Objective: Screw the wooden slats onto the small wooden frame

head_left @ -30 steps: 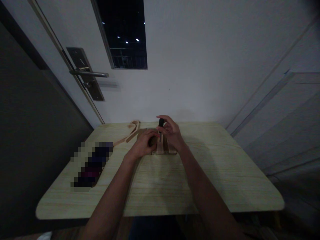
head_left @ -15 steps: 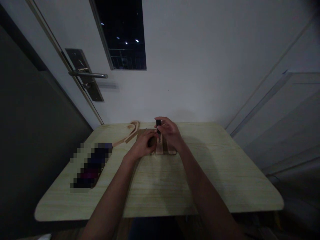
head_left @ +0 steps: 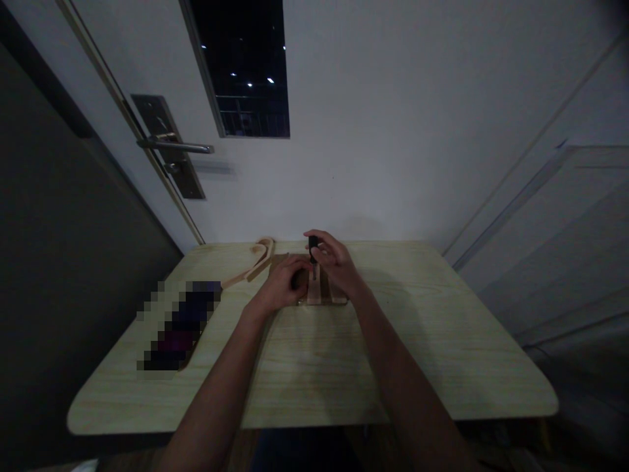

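A small wooden assembly of slats [head_left: 320,292] lies near the far middle of a light wood table [head_left: 314,367]. My right hand [head_left: 334,263] is closed round the black handle of an upright screwdriver [head_left: 313,248], whose tip points down onto the wooden piece. My left hand [head_left: 282,283] rests on the left part of the wooden piece, its fingers curled over it and pressing it down.
Curved wooden strips [head_left: 253,265] lie at the table's far left. A blurred-out dark object [head_left: 179,324] sits on the left side. A white wall, a door with a metal lever handle [head_left: 171,145] and a dark window [head_left: 243,65] stand behind.
My right hand's fingers have shifted slightly round the screwdriver handle. My left hand stays on the wooden piece.
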`<state>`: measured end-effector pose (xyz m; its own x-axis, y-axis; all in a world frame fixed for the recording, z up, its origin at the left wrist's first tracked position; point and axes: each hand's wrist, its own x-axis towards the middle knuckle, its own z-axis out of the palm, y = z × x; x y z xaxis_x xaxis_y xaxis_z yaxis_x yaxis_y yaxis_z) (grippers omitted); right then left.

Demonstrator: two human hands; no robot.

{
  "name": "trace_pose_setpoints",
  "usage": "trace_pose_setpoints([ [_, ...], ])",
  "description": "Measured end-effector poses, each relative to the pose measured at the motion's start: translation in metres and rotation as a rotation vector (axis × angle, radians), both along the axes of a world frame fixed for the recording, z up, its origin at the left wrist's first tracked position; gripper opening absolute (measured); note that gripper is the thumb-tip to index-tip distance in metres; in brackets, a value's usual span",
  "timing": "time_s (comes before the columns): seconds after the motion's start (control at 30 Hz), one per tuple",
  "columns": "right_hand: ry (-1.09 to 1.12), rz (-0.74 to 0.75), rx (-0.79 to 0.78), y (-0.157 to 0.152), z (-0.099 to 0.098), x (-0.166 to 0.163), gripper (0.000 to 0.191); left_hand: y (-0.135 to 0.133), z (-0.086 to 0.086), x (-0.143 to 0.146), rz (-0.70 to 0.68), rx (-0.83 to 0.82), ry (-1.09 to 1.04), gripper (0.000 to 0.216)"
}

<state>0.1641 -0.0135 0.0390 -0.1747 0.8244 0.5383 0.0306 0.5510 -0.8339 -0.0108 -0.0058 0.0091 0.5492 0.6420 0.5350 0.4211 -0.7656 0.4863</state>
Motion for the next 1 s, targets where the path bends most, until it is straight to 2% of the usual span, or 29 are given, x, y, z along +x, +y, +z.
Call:
trace_pose_setpoints([
  [0.1, 0.032, 0.096, 0.009, -0.0003, 0.0003, 0.0020, 0.037, 0.0012, -0.0021, -0.0003, -0.001, -0.002, -0.003, 0.031],
  [0.23, 0.040, 0.126, -0.024, 0.0019, -0.0008, 0.0018, 0.039, 0.0021, -0.0045, -0.0008, 0.011, 0.003, 0.001, 0.029],
  [0.47, 0.074, 0.037, -0.088, 0.0043, -0.0042, -0.0022, 0.035, 0.0011, -0.0026, -0.0011, 0.018, 0.002, 0.019, 0.029],
  [0.63, 0.032, -0.044, -0.037, 0.0043, -0.0022, -0.0018, 0.035, -0.0012, 0.0001, -0.0006, -0.006, -0.021, -0.005, 0.033],
  [0.8, -0.019, -0.044, -0.009, 0.0007, -0.0007, -0.0001, 0.033, -0.0007, 0.0009, -0.0006, -0.019, -0.018, -0.010, 0.032],
  [1.0, -0.006, 0.095, 0.033, -0.0003, -0.0031, 0.0054, 0.035, 0.0008, -0.0004, -0.0024, -0.011, -0.031, 0.014, 0.034],
])
